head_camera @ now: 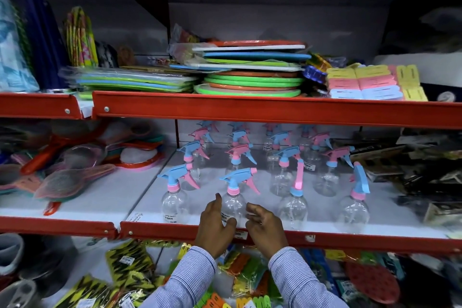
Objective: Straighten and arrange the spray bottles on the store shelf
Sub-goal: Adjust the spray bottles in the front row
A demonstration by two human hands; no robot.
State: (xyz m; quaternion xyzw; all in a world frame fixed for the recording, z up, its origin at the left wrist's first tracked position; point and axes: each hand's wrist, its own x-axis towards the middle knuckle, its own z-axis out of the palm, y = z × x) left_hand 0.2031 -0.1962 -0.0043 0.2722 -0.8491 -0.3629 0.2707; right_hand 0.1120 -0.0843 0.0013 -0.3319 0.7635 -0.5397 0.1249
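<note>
The front bottle (pixel 232 204) is standing upright at the shelf (pixel 175 229) edge, long axis vertical, nozzle pointing left. It is sitting between the two hands: the left hand (pixel 216 225) is cupping its left side, fingers (pixel 217 201) spread and apparently touching; the right hand (pixel 265 224) is hovering just beside, fingers loosely curled apart, gripping nothing. The left is nearer. Bottles further right are facing other ways.

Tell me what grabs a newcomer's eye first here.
The two hands, left and right, open on either side of a clear spray bottle at the middle shelf's front edge. Behind it stand rows of pink-and-blue spray bottles; above, a stack of bright flat boards.
</note>
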